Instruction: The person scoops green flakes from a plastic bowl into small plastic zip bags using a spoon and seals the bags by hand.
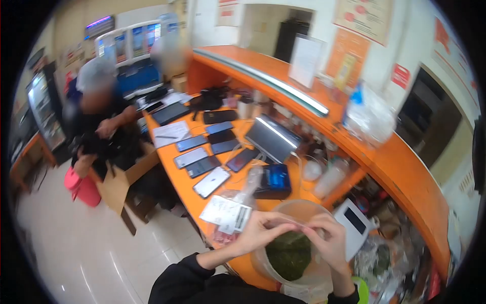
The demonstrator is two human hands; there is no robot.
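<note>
My left hand [266, 232] and my right hand [326, 237] meet over a round translucent tub [304, 207]. Thumbs and fingers of both are pinched close together. Between them is something thin, perhaps clear plastic, too small to make out. Dark green stuff [289, 256], leafy or powdery, fills the lower part of the tub. Beside my left hand lies a clear plastic bag with reddish contents [225, 236], and white printed paper slips [228, 214] rest on top of it.
Several phones [211, 182] lie on the orange counter [174, 158], near a dark tablet screen [273, 137] and a black printer-like device [273, 181]. A white scale-like device [352, 223] and crumpled plastic bags [390, 258] are at right. Across the counter sits a person [101, 116] by an open cardboard box [124, 177].
</note>
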